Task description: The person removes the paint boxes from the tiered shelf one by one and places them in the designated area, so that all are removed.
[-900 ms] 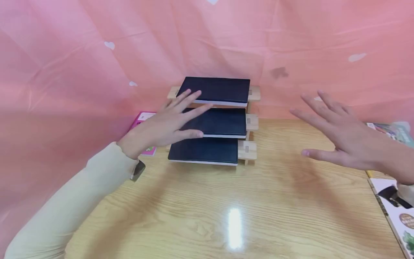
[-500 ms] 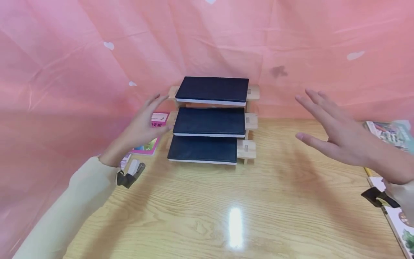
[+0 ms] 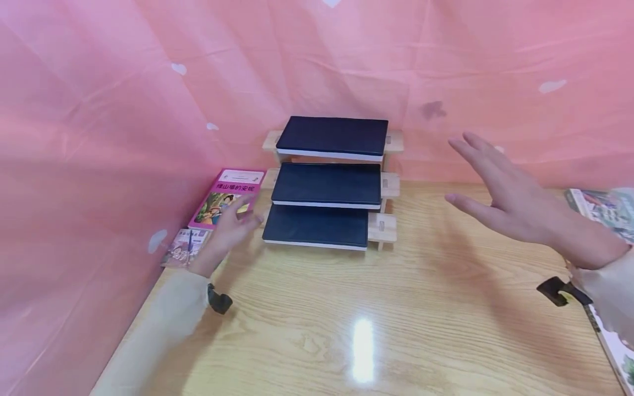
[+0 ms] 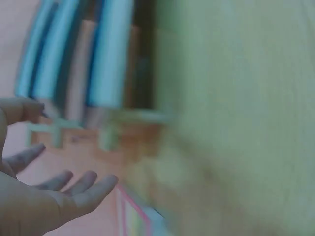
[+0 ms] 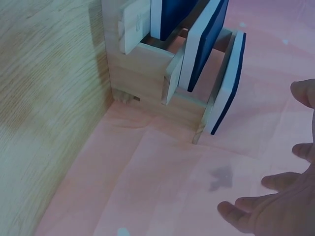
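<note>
Three dark navy notebooks with white page edges lie on a tiered wooden rack: a top notebook (image 3: 333,135), a middle notebook (image 3: 327,184) and a bottom notebook (image 3: 316,225). My left hand (image 3: 229,234) hovers left of the rack (image 3: 382,227), fingers spread and nothing held. In front of it lies a magenta picture book (image 3: 240,188), partly covered by the fingers in the head view. My right hand (image 3: 515,201) is raised well to the right of the rack, fingers extended, holding nothing. Blur softens the left wrist view, where the left fingers (image 4: 93,196) are apart from the notebooks.
A smaller illustrated booklet (image 3: 185,247) lies by the table's left edge. On the right are a colourful book (image 3: 601,212) and a white book (image 3: 614,346), partly behind the right arm. Pink cloth (image 3: 342,60) hangs behind and along the left.
My left hand has drawn back from in front of the notebooks, leftward and down toward the magenta book, uncovering more of the books. My right hand has shifted slightly left.
</note>
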Available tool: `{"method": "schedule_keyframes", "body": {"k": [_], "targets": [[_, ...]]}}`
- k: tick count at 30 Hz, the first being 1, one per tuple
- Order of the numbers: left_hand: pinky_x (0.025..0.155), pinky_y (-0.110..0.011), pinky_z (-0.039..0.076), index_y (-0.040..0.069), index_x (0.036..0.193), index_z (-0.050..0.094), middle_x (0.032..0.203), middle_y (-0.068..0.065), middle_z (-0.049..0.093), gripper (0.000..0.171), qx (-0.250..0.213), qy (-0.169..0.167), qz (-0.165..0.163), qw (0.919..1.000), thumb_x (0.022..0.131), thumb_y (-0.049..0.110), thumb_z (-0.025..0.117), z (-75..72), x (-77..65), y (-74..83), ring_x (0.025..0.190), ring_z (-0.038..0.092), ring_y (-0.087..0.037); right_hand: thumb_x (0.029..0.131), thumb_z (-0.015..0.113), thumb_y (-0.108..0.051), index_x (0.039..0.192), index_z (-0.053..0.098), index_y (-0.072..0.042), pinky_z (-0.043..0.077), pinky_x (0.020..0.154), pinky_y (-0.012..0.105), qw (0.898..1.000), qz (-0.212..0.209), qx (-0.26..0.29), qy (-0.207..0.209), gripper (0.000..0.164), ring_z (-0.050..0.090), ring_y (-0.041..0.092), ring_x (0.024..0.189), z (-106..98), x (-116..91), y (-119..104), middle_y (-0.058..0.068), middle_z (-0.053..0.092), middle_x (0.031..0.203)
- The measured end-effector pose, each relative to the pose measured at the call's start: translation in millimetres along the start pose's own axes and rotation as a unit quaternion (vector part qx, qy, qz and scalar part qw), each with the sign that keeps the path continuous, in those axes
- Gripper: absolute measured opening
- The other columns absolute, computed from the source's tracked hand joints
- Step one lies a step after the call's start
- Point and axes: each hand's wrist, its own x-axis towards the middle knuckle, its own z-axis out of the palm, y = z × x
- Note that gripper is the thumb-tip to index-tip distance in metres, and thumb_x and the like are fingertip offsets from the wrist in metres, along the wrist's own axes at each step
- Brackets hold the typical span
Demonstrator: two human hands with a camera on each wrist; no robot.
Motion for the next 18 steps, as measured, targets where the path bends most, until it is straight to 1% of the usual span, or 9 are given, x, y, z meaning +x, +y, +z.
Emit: {"method": "schedule_keyframes", "body": {"k": [1,3,6,7,8,11,13,15,18], "targets": [[0.090,-0.042,0.045,0.010,0.136,0.038,0.139,-0.015,0.035,0.056,-0.004,0.006,0.006,1.0000,0.085,0.010,0.061,3.8,1.3,-7.1,0.116,0.046,-0.038,0.085,0.060,-0.023,0.145,0.009,-0.025,0.011,0.101,0.063,1.000,0.007,0.000,-0.003,0.079,0.007,0.031,0.136,0.2,0.2,0.0,0.006,0.003,0.151],[0.087,-0.044,0.046,0.008,0.135,0.040,0.137,-0.016,0.037,0.052,-0.029,0.014,0.015,0.9994,0.086,0.007,0.057,10.5,4.3,-19.6,0.113,0.049,-0.037,0.087,0.059,-0.024,0.145,0.007,-0.025,0.012,0.099,0.065,1.000,0.019,-0.001,-0.011,0.078,0.007,0.032,0.136,0.6,0.5,-0.2,0.006,0.002,0.151],[0.082,-0.042,0.050,0.010,0.132,0.044,0.133,-0.017,0.040,0.048,-0.083,0.020,-0.005,0.9963,0.086,0.004,0.054,17.3,7.0,-32.0,0.111,0.051,-0.033,0.087,0.057,-0.025,0.145,0.006,-0.026,0.013,0.098,0.066,0.999,0.029,-0.001,-0.018,0.077,0.008,0.034,0.135,0.8,1.4,-0.7,0.005,0.001,0.151],[0.081,-0.040,0.050,0.012,0.132,0.045,0.132,-0.017,0.041,0.047,-0.090,0.021,-0.009,0.9957,0.086,0.003,0.054,19.3,7.7,-35.0,0.111,0.051,-0.032,0.087,0.057,-0.025,0.145,0.006,-0.027,0.013,0.098,0.066,0.999,0.031,0.000,-0.019,0.077,0.008,0.033,0.135,0.9,1.3,-0.8,0.004,0.001,0.151],[0.081,-0.039,0.050,0.012,0.131,0.045,0.132,-0.017,0.041,0.047,-0.104,0.018,-0.013,0.9943,0.086,0.002,0.053,21.5,8.3,-37.4,0.111,0.050,-0.032,0.088,0.057,-0.026,0.145,0.006,-0.028,0.013,0.099,0.065,0.999,0.033,0.001,-0.020,0.077,0.008,0.033,0.135,1.1,1.2,-0.8,0.004,0.001,0.151],[0.080,-0.033,0.051,0.012,0.130,0.047,0.128,-0.017,0.044,0.046,-0.125,0.024,-0.019,0.9917,0.086,0.000,0.053,28.4,9.6,-41.8,0.111,0.049,-0.032,0.087,0.057,-0.025,0.145,0.008,-0.029,0.013,0.099,0.065,0.999,0.035,0.002,-0.017,0.076,0.008,0.034,0.135,1.5,1.3,-0.6,0.004,0.002,0.151],[0.078,-0.031,0.051,0.015,0.128,0.048,0.124,-0.016,0.047,0.046,-0.137,0.044,-0.034,0.9890,0.085,0.000,0.053,33.6,9.8,-43.4,0.109,0.050,-0.030,0.087,0.058,-0.025,0.145,0.009,-0.029,0.014,0.098,0.066,0.999,0.034,0.002,-0.014,0.076,0.010,0.035,0.135,2.0,1.4,-0.6,0.004,0.003,0.151],[0.077,-0.031,0.051,0.016,0.126,0.051,0.121,-0.013,0.050,0.045,-0.155,0.069,-0.044,0.9845,0.085,0.000,0.054,38.1,10.2,-45.2,0.108,0.051,-0.027,0.087,0.058,-0.024,0.145,0.010,-0.028,0.015,0.097,0.066,1.000,0.029,0.003,-0.011,0.075,0.012,0.037,0.134,2.4,2.7,-0.8,0.006,0.005,0.151],[0.084,-0.032,0.048,0.017,0.122,0.055,0.122,-0.008,0.051,0.041,-0.158,0.093,-0.045,0.9820,0.084,0.001,0.053,43.5,10.0,-47.0,0.112,0.047,-0.022,0.087,0.058,-0.023,0.145,0.011,-0.027,0.015,0.097,0.066,1.000,0.021,0.006,-0.010,0.075,0.013,0.039,0.133,2.0,5.6,-1.5,0.008,0.006,0.150]]}}
